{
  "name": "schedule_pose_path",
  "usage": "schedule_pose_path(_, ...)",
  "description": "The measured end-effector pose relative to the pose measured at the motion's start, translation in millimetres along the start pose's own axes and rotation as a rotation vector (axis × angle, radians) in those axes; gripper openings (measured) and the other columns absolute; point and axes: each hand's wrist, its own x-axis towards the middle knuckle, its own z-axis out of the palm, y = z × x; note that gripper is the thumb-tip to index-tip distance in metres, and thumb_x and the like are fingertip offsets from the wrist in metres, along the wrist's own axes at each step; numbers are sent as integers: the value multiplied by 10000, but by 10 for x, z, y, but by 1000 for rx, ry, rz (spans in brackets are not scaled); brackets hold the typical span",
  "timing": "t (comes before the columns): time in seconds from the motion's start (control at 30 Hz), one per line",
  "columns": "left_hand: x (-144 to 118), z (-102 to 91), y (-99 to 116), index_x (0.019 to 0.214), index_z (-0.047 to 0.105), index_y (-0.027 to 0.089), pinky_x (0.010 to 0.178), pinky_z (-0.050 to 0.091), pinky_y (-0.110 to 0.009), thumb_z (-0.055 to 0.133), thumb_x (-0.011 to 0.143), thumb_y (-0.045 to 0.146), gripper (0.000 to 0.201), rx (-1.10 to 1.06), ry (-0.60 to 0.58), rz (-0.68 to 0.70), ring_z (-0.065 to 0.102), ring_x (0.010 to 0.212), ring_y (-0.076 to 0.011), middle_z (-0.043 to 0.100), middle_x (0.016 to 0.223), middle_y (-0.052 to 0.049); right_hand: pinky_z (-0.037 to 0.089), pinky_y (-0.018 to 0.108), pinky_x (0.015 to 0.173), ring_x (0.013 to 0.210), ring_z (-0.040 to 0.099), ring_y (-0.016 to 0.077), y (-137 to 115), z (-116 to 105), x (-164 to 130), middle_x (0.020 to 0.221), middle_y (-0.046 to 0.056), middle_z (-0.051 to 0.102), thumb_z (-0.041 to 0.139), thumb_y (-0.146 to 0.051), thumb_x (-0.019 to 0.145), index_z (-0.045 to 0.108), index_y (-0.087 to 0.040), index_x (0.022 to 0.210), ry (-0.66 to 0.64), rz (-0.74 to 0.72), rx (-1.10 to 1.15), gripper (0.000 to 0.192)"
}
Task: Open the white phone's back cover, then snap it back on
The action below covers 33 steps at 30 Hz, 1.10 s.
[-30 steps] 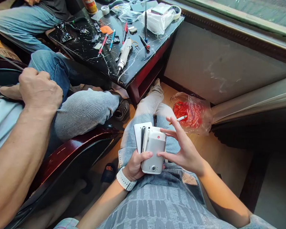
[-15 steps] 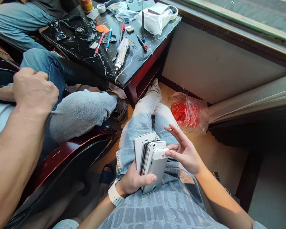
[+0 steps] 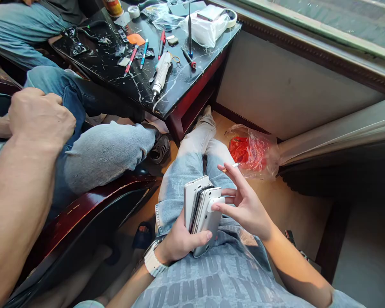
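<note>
Several smartphones (image 3: 205,226), white, silver and dark, stand together in a slightly fanned stack above my lap. My left hand (image 3: 181,241) is closed around the lower part of the stack, its thumb across the front silver phone. At the stack's upper right, my right hand (image 3: 248,211) rests its thumb on the white top end of that front phone. A cigarette (image 3: 235,165) is held between fingers of my right hand. Those fingers reach behind and above the phones, and part of their contact with the stack is hidden.
A black marble-patterned table (image 3: 167,100) ahead bears an electric screwdriver (image 3: 162,75), pens, small parts and a white plastic bag (image 3: 208,30). At left are another person's fist (image 3: 40,113) and a chair arm (image 3: 83,205). A clear bag with red contents (image 3: 248,152) lies on the floor.
The front phone's top end is now more covered by my right thumb, which has shifted left across it. The cigarette's white end has come into view. My left hand keeps its hold.
</note>
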Motion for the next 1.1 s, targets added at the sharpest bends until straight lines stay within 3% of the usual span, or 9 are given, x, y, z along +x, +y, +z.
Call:
schedule_pose_path(0.2,-52,55,-10,1434,519,164,781,589,-386,886,798,457,791,48,-76,-62,737,817,-261,776,1002,-109,707,309,743,882,737,159,28,-4,-48,1736,133,286,965,-435,769,357,-385,1671,5,67,-80,1089)
schedule_pose_path(0.33,-34,85,-12,1393,530,183,804,594,-379,904,774,423,761,54,-26,-22,738,851,-254,761,1063,-104,708,333,780,931,752,188,78,-10,-58,1731,139,301,905,-459,847,351,-355,1673,-45,23,-144,1001)
schedule_pose_path(0.47,7,100,-10,1469,488,181,737,612,-428,915,743,448,884,-95,-18,-141,755,775,-295,766,1012,-107,684,309,671,828,735,173,152,33,5,1697,158,369,878,-498,864,391,-304,1649,22,-13,-270,943)
schedule_pose_path(0.6,40,89,-27,1436,584,175,861,613,-423,926,712,433,842,-205,95,-126,761,978,-333,777,1127,-134,636,303,586,715,705,152,232,21,22,1683,168,393,850,-505,884,397,-290,1632,103,-28,-332,900)
schedule_pose_path(0.73,77,54,-42,1423,632,155,888,611,-405,933,691,421,834,-209,110,-107,734,1093,-363,776,1201,-154,601,276,572,680,652,102,203,-104,-83,1708,152,338,777,-409,948,358,-340,1647,-14,18,-172,818)
schedule_pose_path(0.8,118,43,-41,1412,648,146,854,620,-400,928,694,431,822,-231,105,-133,740,1066,-365,780,1186,-161,594,260,591,688,643,83,145,-215,-138,1718,127,323,800,-367,933,368,-385,1639,-58,53,-100,827)
schedule_pose_path(0.87,174,39,-25,1367,682,131,852,626,-385,925,696,435,776,-256,110,-131,742,1053,-350,781,1173,-167,593,254,623,705,650,76,89,-389,-161,1709,105,346,827,-347,919,408,-408,1615,-13,49,-84,815)
schedule_pose_path(1.0,292,22,60,1267,738,152,771,663,-393,899,722,432,633,-315,89,-94,734,974,-300,750,1254,-166,595,270,682,693,648,82,130,-1007,-94,1637,129,460,880,-394,856,476,-325,1562,340,-66,-217,816)
schedule_pose_path(1.1,346,-9,120,1238,758,178,731,678,-407,852,777,440,538,-406,52,-62,724,944,-272,747,1261,-142,611,325,762,712,653,121,377,-1603,36,1621,184,470,855,-506,792,421,-232,1596,641,-64,-457,954)
